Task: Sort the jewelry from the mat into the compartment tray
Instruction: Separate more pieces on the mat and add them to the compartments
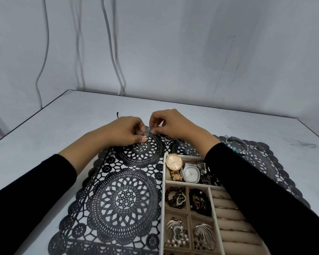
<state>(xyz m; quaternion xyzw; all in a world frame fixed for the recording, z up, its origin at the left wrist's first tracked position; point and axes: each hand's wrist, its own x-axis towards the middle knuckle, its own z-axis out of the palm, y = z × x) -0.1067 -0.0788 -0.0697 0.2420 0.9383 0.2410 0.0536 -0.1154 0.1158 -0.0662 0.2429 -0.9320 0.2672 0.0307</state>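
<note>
A black lace-pattern mat [122, 199] covers the table's near part. On its right side rests the beige compartment tray [163, 199], holding watches [174, 165], beaded bracelets, brooches and rings. At the mat's far edge my left hand [125, 130] pinches a small silver ring [142, 134] between thumb and fingers. My right hand [168, 123] is close beside it, fingertips pinched on a small silver piece [151, 130] right next to that ring. Whether the two pieces are joined I cannot tell. More jewelry [236, 146], silver bangles and a turquoise piece, lies on the mat's far right corner.
The grey table [44, 129] meets a pale wall with hanging white cables [116, 57]. A short black thread [117, 115] lies just beyond my left hand. My right forearm in a black sleeve crosses over the tray's upper right part.
</note>
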